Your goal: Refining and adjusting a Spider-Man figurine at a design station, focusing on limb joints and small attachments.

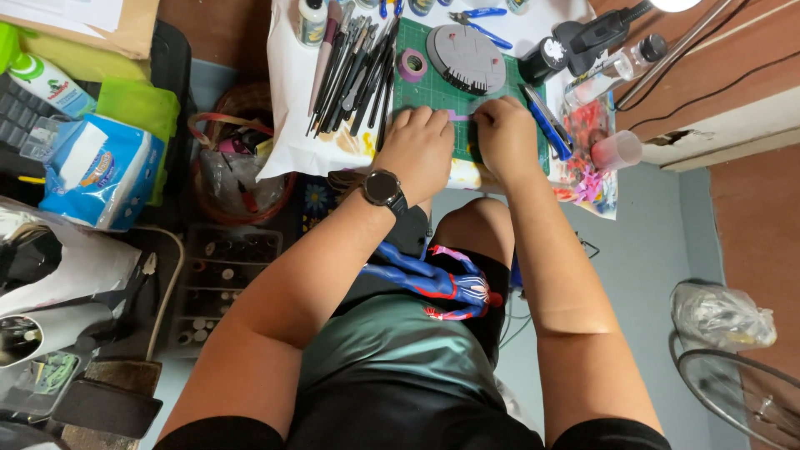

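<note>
My left hand (417,150), with a black watch (383,188) on the wrist, rests knuckles-up on the green cutting mat (433,93). My right hand (504,137) lies close beside it on the mat. Both pinch a thin strip of purple tape (459,117) between them. A roll of purple tape (412,65) sits further back on the mat. A blue and red action figure (433,282) lies across my lap.
Several brushes and tools (354,71) lie at the mat's left. A round grey base (467,58), blue pliers (479,25), a clear bottle (621,62) and a small cup (618,150) stand nearby. A basket (242,162) and tissue pack (100,171) sit at left.
</note>
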